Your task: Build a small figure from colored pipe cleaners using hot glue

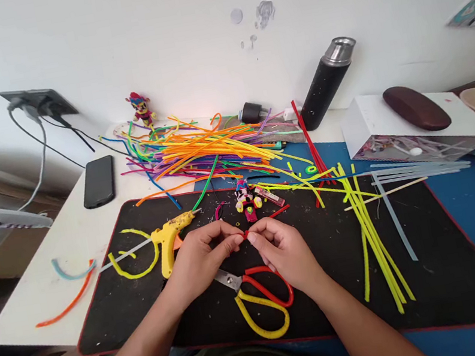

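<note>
Between my fingertips is a small red piece of pipe cleaner (pixel 246 235), mostly hidden. My left hand (pixel 205 256) pinches it from one side, and my right hand (pixel 281 249) pinches it from the other. Just beyond my fingers a small figure (pixel 247 201) made of coloured pipe cleaners stands on the black mat (pixel 326 272). Below my hands lie scissors (pixel 262 301) with one red and one yellow handle, their blades partly under my left hand. A yellow glue gun (pixel 170 241) rests beside my left hand, a clear glue stick in its back end.
A heap of coloured pipe cleaners (pixel 214 148) lies at the back, with a second figure (pixel 141 109) behind it. Yellow pipe cleaners (pixel 373 240) and glue sticks (pixel 394 215) lie right. A phone (pixel 98 182), black flask (pixel 327 87) and white box (pixel 372 113) stand around the edges.
</note>
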Motion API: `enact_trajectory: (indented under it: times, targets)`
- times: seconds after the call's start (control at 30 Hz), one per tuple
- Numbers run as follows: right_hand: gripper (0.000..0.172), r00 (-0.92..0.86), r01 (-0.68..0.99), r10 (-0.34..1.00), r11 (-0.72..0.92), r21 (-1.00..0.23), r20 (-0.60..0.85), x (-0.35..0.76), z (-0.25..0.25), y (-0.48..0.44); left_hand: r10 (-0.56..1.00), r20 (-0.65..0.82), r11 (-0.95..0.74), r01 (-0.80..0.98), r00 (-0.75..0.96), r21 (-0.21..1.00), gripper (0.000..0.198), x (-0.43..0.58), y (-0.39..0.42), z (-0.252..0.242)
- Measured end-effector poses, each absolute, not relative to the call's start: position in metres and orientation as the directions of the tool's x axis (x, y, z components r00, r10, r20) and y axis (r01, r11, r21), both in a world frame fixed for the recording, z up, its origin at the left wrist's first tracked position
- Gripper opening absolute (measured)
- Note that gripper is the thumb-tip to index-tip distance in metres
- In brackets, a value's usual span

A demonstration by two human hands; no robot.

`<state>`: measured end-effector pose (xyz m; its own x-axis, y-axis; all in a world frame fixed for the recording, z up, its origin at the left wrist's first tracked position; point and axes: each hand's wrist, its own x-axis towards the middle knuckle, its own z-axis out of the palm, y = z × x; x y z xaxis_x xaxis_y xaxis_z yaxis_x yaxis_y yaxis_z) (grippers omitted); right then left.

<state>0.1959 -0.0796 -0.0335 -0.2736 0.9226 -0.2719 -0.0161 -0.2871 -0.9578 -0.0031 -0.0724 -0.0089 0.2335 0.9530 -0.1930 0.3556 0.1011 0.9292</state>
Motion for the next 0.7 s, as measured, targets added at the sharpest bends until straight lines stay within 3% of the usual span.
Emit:
enact_trajectory:
  times: [0.7]
  targets:
    - [0.026,-0.273,-0.028,0.929,-0.269,-0.963,-0.251,0.1949,-0.0367,-0.0800,0.949,-0.207,0.101,0.395,0.238,0.913,0.031,-0.0014,-0.0725,-0.0104]
